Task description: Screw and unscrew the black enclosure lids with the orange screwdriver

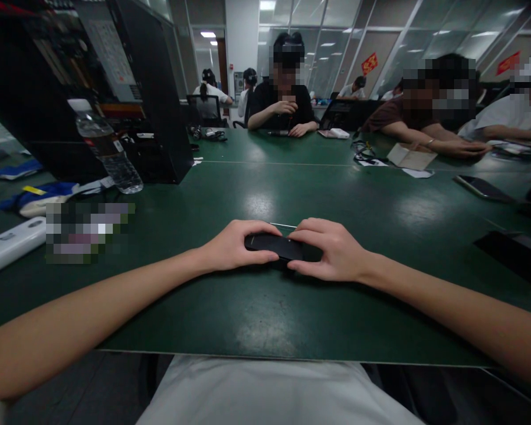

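Note:
A small black oblong device (pixel 274 245) lies on the green table mat (pixel 265 307) right in front of me. My left hand (pixel 232 246) grips its left end, fingers curled over the top and thumb under the near edge. My right hand (pixel 331 251) grips its right end the same way, fingers bent over it. Both forearms reach in from the bottom corners. A thin pale line, perhaps a wire or the edge of a strip, shows just behind the device.
A clear water bottle (pixel 108 147) stands at the left by a black open computer case (pixel 92 88). A white bar-shaped object (pixel 9 245) and blue-white cloth lie far left. Several people sit across the table. A phone (pixel 482 188) and a black item (pixel 517 254) lie at the right.

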`<act>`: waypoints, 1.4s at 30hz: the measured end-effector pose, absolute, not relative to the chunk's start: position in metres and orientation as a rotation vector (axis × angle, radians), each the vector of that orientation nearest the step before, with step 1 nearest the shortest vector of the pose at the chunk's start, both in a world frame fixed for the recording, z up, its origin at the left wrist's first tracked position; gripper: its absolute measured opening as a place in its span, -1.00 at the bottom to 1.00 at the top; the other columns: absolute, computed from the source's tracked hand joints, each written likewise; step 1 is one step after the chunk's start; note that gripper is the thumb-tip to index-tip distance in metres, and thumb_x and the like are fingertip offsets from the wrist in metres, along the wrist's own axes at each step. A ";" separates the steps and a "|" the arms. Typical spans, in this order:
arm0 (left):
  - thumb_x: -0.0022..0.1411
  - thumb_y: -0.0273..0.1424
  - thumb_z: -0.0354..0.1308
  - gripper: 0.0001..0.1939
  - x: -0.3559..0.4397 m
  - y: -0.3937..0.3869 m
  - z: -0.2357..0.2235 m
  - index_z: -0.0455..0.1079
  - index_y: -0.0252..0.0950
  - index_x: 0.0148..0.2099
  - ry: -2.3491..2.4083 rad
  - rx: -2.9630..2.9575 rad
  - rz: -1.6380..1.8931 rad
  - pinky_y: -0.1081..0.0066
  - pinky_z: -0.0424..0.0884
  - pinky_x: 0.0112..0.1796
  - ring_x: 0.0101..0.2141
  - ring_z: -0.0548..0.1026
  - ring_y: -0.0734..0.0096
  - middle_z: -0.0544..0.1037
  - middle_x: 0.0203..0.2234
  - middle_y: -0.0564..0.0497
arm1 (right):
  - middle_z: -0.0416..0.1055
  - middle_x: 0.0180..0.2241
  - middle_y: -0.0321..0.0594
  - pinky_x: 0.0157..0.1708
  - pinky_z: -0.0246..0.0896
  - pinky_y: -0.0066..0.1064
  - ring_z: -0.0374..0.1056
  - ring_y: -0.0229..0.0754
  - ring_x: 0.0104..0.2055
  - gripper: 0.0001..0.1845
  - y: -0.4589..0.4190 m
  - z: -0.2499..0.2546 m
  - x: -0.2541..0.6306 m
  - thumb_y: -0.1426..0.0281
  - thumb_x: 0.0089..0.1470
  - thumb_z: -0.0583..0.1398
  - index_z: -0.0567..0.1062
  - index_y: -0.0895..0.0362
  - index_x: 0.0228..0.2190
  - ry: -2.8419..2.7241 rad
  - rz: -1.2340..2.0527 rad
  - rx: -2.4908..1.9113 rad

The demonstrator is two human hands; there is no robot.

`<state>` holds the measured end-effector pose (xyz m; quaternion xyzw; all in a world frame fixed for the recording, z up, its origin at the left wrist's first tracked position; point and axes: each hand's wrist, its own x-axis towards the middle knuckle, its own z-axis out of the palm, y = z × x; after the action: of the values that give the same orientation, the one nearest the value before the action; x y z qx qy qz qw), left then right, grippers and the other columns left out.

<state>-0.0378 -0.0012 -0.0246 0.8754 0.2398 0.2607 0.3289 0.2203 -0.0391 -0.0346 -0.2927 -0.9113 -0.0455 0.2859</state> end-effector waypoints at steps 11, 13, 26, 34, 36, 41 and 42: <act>0.14 -0.16 0.40 -0.44 -0.060 0.013 -0.021 0.51 -0.33 0.12 0.731 2.159 0.575 0.34 0.49 -0.19 -0.24 0.58 0.27 0.64 -0.21 -0.07 | 0.52 -0.29 -0.10 -0.30 0.34 -0.33 0.43 -0.16 -0.30 -0.62 -0.037 -0.036 0.223 0.11 0.18 0.24 0.56 0.16 -0.17 -2.344 0.008 -0.813; 0.13 -0.21 0.41 -0.48 -0.061 0.015 -0.021 0.53 -0.35 0.08 0.714 2.106 0.592 0.32 0.52 -0.16 -0.25 0.59 0.28 0.65 -0.24 -0.06 | 0.53 -0.26 -0.08 -0.27 0.37 -0.29 0.45 -0.13 -0.26 -0.62 -0.035 -0.037 0.224 0.11 0.17 0.25 0.57 0.16 -0.16 -2.328 0.002 -0.813; 0.14 -0.24 0.42 -0.50 -0.060 0.014 -0.021 0.55 -0.39 0.07 0.709 2.157 0.640 0.36 0.54 -0.18 -0.26 0.60 0.29 0.66 -0.23 -0.09 | 0.51 -0.28 -0.12 -0.30 0.35 -0.35 0.43 -0.18 -0.30 -0.62 -0.035 -0.036 0.225 0.14 0.18 0.26 0.56 0.19 -0.15 -2.331 0.075 -0.830; 0.13 -0.26 0.41 -0.52 -0.060 0.015 -0.021 0.55 -0.39 0.06 0.676 2.121 0.640 0.34 0.56 -0.15 -0.24 0.62 0.28 0.67 -0.22 -0.09 | 0.51 -0.28 -0.11 -0.30 0.34 -0.35 0.43 -0.18 -0.30 -0.62 -0.035 -0.036 0.225 0.15 0.18 0.26 0.56 0.20 -0.15 -2.338 0.076 -0.843; 0.13 -0.25 0.41 -0.51 -0.060 0.015 -0.022 0.54 -0.40 0.06 0.676 2.121 0.639 0.34 0.56 -0.16 -0.24 0.62 0.28 0.67 -0.23 -0.09 | 0.51 -0.29 -0.12 -0.31 0.33 -0.35 0.42 -0.18 -0.31 -0.63 -0.035 -0.036 0.225 0.14 0.18 0.26 0.56 0.19 -0.15 -2.332 0.077 -0.840; 0.13 -0.26 0.41 -0.51 -0.060 0.016 -0.023 0.55 -0.40 0.06 0.692 2.142 0.650 0.37 0.56 -0.18 -0.27 0.61 0.30 0.66 -0.25 -0.08 | 0.52 -0.28 -0.11 -0.30 0.34 -0.35 0.43 -0.18 -0.30 -0.62 -0.035 -0.036 0.224 0.15 0.18 0.27 0.56 0.21 -0.15 -2.337 0.063 -0.824; 0.13 -0.26 0.41 -0.51 -0.060 0.016 -0.023 0.55 -0.40 0.06 0.692 2.141 0.652 0.37 0.56 -0.18 -0.27 0.61 0.31 0.66 -0.25 -0.08 | 0.52 -0.28 -0.11 -0.30 0.34 -0.35 0.44 -0.18 -0.30 -0.63 -0.035 -0.036 0.224 0.15 0.18 0.26 0.56 0.20 -0.15 -2.339 0.062 -0.824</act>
<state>-0.0602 0.0156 -0.0230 0.8421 0.2719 0.2565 0.3888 0.2244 -0.0351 -0.0357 -0.3143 -0.8918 0.0238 0.3245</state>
